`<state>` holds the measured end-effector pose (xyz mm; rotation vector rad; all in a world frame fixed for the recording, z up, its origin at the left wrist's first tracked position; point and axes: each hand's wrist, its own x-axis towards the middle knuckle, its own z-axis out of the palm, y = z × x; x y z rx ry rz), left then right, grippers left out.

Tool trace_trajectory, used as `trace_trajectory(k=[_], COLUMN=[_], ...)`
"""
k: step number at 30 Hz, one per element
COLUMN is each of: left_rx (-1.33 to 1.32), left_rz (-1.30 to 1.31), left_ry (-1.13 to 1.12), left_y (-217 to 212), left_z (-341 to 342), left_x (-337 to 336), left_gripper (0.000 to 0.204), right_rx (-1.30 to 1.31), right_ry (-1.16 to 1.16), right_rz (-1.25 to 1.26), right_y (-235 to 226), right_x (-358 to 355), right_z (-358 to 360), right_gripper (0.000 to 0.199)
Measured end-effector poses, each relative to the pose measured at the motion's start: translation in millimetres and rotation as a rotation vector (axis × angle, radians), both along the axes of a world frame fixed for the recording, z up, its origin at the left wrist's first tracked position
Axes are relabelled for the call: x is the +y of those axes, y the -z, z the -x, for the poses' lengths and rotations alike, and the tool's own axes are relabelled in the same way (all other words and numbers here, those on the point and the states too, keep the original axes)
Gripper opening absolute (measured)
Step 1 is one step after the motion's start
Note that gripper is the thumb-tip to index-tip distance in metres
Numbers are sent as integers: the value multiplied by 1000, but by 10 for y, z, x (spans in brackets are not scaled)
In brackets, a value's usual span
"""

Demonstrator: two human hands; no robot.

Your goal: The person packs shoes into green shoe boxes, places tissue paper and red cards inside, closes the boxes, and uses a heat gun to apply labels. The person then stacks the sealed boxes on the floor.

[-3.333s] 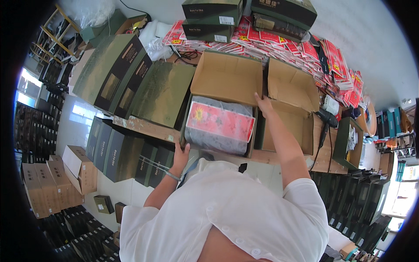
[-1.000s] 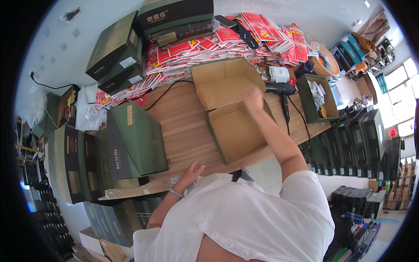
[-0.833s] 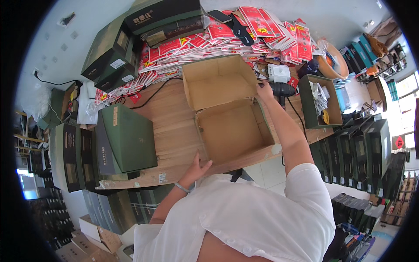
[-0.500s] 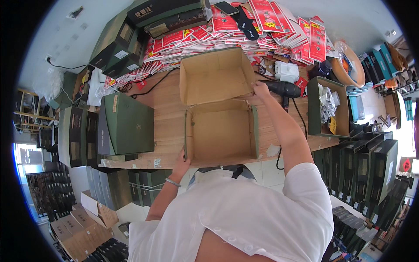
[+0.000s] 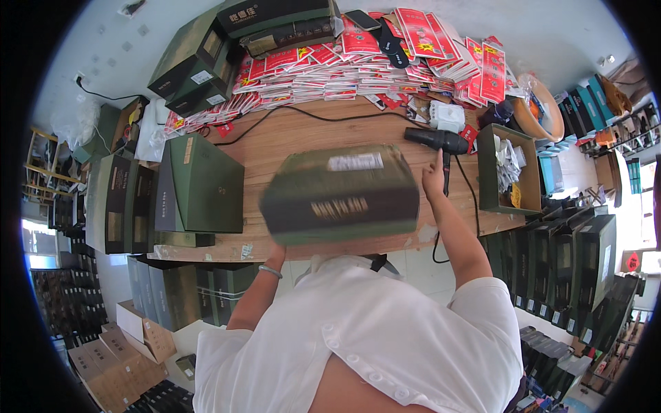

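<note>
From my remote seat, the wooden tabletop (image 5: pixel 303 138) filled the view. Above its centre the dark green box (image 5: pixel 341 193) hung blurred, lifted clear. It looked stiff, bulky but light, best held at opposite ends. The right hand (image 5: pixel 434 180) pressed its three o'clock side, fingers closed against it; the left hand (image 5: pixel 275 249), mostly hidden at seven o'clock, propped it from beneath, so I couldn't tell its grip

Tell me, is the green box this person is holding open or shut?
Shut: the green box shows an unbroken outer side with no raised flap or inside visible. It is blurred, so any seal cannot be told.
</note>
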<state>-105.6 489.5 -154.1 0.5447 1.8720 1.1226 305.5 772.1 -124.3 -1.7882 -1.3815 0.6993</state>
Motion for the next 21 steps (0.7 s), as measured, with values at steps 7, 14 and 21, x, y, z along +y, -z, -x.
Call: trace_trajectory(k=[7,14,21], left_rx=[-146,-241,-215], left_rz=[42,-158,36], left_ry=[240,402,308], left_y=[-312,11,22], left_z=[-65,-280,901], left_x=[71,155,-9], left_gripper=[78,79,72], right_rx=[480,253,201], right_ry=[56,-26,-383], right_rz=[629,223,-157], right_y=[66,-165,-1714], right_x=[-1243,-1589,-2087], right_z=[-386,395,1153], right_gripper=[65,56,44])
